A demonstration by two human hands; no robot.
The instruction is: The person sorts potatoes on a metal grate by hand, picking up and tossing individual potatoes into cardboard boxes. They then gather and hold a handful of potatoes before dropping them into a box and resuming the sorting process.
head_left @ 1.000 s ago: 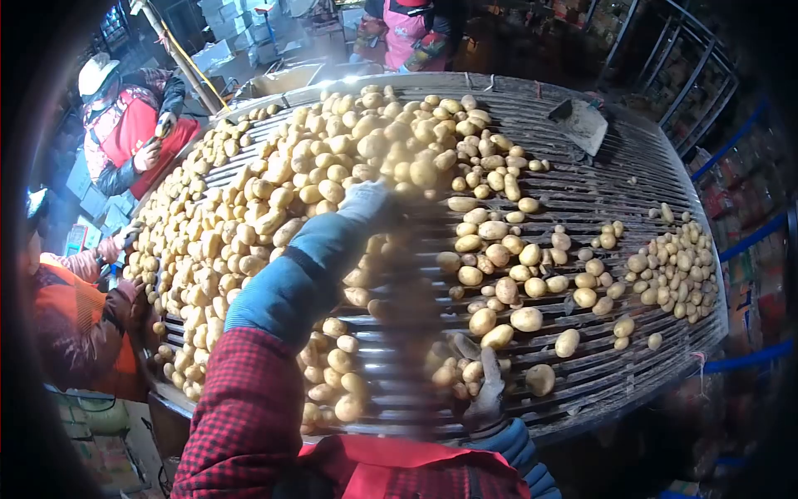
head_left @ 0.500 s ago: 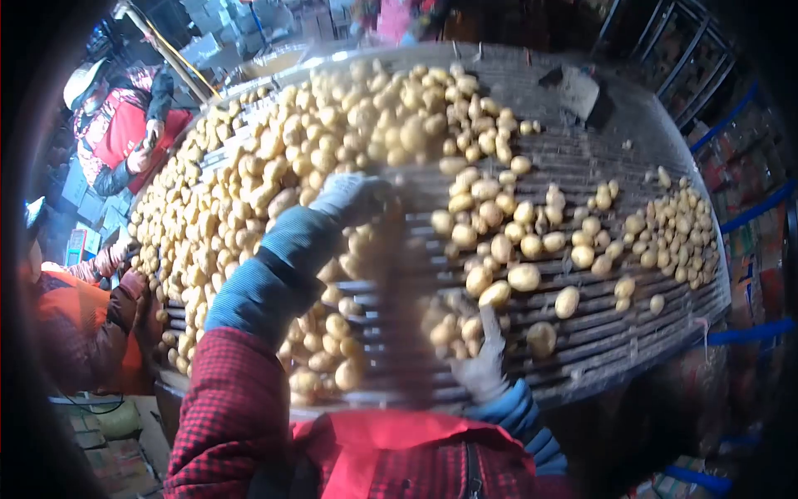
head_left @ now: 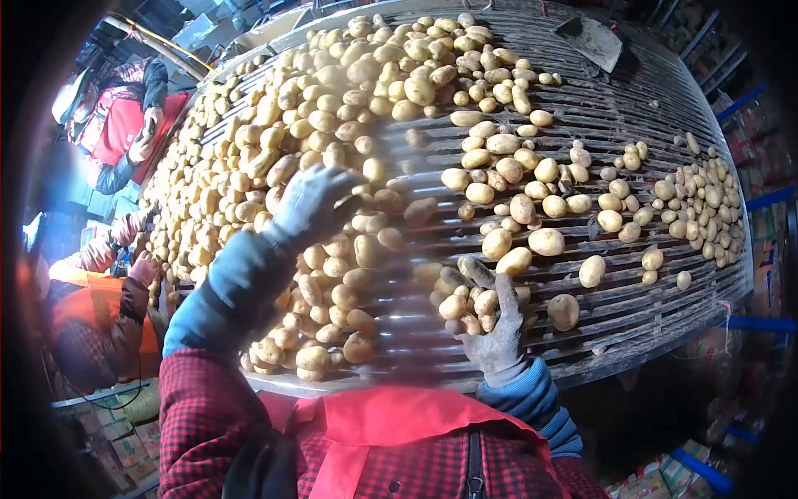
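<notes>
Potatoes (head_left: 249,158) lie in a broad heap on the slatted metal table (head_left: 399,333). My left hand (head_left: 316,204), in a pale grey glove, is over the near right side of this heap. Its fingers are bent and somewhat apart, at the potatoes, with no potato plainly held. Close to the table's near edge, my right hand (head_left: 496,337), gloved in grey, curls around a handful of small potatoes (head_left: 467,303). Larger potatoes (head_left: 546,242) lie scattered just beyond it. A smeared strip of bare slats runs between my two hands.
A cluster of small potatoes (head_left: 698,212) sits at the table's right end. A scoop-like metal piece (head_left: 592,43) rests at the far right. One person in a red apron (head_left: 120,133) stands at the left; another in an orange vest (head_left: 108,312) works nearer, hands at the heap.
My left hand has drawn back leftward over the heap. My right hand stays around its small potatoes. The whole view has shifted, and potatoes near my left hand lie differently.
</notes>
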